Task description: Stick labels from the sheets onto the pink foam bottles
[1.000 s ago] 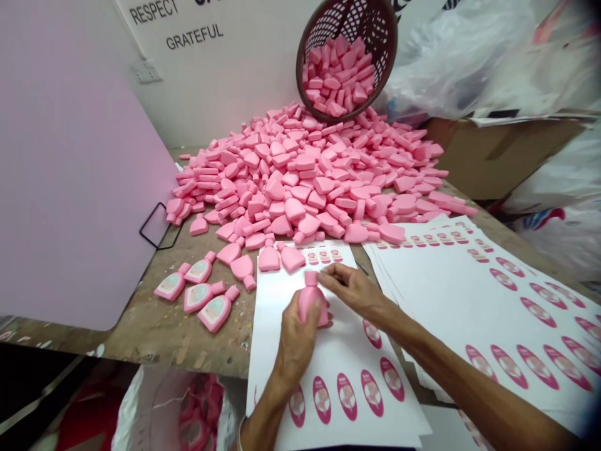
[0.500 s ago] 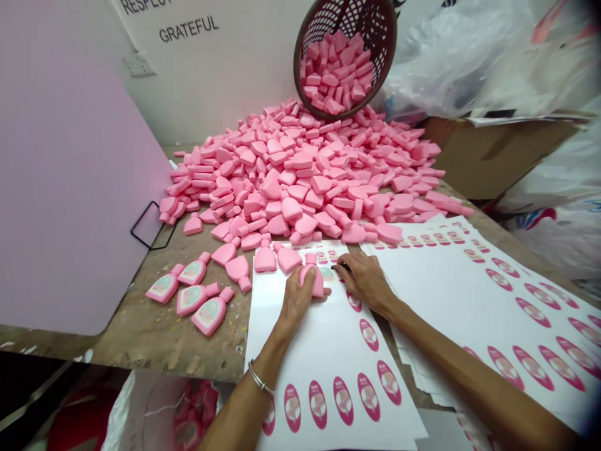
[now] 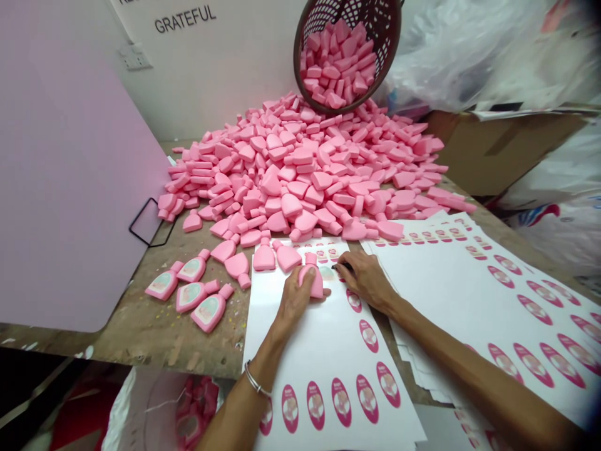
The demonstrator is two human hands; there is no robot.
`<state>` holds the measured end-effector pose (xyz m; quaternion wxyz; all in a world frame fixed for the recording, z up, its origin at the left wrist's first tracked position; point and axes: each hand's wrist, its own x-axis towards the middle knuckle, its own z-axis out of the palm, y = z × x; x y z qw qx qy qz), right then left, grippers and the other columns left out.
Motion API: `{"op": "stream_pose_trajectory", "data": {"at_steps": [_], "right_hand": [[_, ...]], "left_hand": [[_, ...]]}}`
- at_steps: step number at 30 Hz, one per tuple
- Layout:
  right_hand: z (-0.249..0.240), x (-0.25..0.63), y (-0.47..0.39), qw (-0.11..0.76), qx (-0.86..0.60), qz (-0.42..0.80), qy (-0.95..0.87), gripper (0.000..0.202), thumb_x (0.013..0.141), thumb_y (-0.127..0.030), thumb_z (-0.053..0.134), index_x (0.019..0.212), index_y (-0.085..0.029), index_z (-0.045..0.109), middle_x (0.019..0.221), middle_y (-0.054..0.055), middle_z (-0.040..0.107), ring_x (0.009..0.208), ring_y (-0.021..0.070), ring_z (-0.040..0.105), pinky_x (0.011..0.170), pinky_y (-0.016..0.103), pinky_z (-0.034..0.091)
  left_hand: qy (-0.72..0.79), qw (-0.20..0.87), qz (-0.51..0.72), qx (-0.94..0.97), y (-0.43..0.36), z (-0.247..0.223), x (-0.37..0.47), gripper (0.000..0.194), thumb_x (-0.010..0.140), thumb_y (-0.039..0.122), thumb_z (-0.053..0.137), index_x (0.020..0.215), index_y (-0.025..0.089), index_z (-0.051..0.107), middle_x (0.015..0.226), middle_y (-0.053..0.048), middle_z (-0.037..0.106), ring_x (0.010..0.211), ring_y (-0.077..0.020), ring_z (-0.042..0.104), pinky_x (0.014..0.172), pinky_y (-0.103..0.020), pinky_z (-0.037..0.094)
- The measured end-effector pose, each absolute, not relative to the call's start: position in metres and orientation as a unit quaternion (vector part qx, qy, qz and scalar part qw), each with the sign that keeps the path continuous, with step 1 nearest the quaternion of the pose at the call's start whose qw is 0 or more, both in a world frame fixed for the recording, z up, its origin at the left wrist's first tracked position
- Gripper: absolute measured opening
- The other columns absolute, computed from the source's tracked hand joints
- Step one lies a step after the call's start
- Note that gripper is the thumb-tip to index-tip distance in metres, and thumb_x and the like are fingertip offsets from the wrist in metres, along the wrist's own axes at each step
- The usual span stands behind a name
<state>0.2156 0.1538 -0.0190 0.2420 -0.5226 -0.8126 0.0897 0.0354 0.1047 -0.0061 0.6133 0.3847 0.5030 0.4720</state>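
Note:
My left hand (image 3: pixel 295 300) is closed round a small pink bottle (image 3: pixel 314 285), its neck pointing away from me, above a sticker sheet (image 3: pixel 319 344). My right hand (image 3: pixel 369 277) rests at the sheet's right edge, fingers pinched on a small dark tool (image 3: pixel 345 267) of a kind I cannot make out. The tool's tip is beside a pale green label (image 3: pixel 327 274) on the sheet. Pink oval stickers (image 3: pixel 341 401) run along the sheet's near end and right side. Two unlabelled pink bottles (image 3: pixel 287 257) lie at its far left corner.
Several labelled pink bottles (image 3: pixel 191 296) lie on the table at left. A large heap of plain ones (image 3: pixel 300 163) fills the back, under a tipped brown basket (image 3: pixel 300 69). More sticker sheets (image 3: pixel 436 300) lie at right. A pink panel (image 3: pixel 70 169) stands at left, a cardboard box (image 3: pixel 502 150) at back right.
Both hands keep nearly the same place and grip. The view has shifted slightly, with the background a little higher in the picture.

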Motion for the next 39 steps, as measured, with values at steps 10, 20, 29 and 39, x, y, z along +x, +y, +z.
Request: {"op": "stream_pose_trajectory", "data": {"at_steps": [10,20,29,39], "right_hand": [[-0.023,0.210,0.152,0.253,-0.503,0.005,-0.826,0.016,0.083,-0.034,0.056,0.078,-0.018,0.057,0.075,0.005,0.063,0.076,0.0193,0.053,0.070,0.031,0.033],[-0.019,0.214,0.153,0.205,-0.504,-0.028,-0.839,0.015,0.086,-0.032,0.054,0.085,-0.017,0.058,0.081,0.006,0.064,0.081,0.0208,0.055,0.074,0.034,0.031],[-0.001,0.212,0.150,0.337,-0.533,0.201,-0.750,0.024,0.075,-0.042,0.064,0.072,-0.020,0.054,0.071,0.000,0.060,0.065,0.0143,0.053,0.063,0.027,0.041],[0.046,0.193,0.100,0.373,-0.549,0.426,-0.614,0.040,0.073,-0.053,0.065,0.093,-0.020,0.073,0.086,0.005,0.072,0.079,0.0211,0.063,0.069,0.032,0.049]], "left_hand": [[0.505,0.613,0.466,0.389,0.105,-0.006,0.036,0.038,0.084,0.048,0.054,0.101,0.014,0.050,0.094,-0.007,0.055,0.065,-0.0196,0.070,0.056,-0.028,0.057],[0.502,0.616,0.474,0.381,0.106,-0.010,0.035,0.042,0.083,0.050,0.056,0.103,0.014,0.050,0.094,-0.008,0.055,0.065,-0.0202,0.070,0.057,-0.030,0.058],[0.494,0.625,0.477,0.372,0.108,-0.009,0.035,0.043,0.083,0.049,0.056,0.107,0.013,0.050,0.096,-0.009,0.057,0.064,-0.0197,0.070,0.058,-0.031,0.058],[0.385,0.711,0.544,0.224,0.077,0.019,0.031,0.055,0.084,0.059,0.048,0.101,0.008,0.062,0.078,-0.010,0.065,0.061,-0.0180,0.064,0.064,-0.040,0.058]]}}
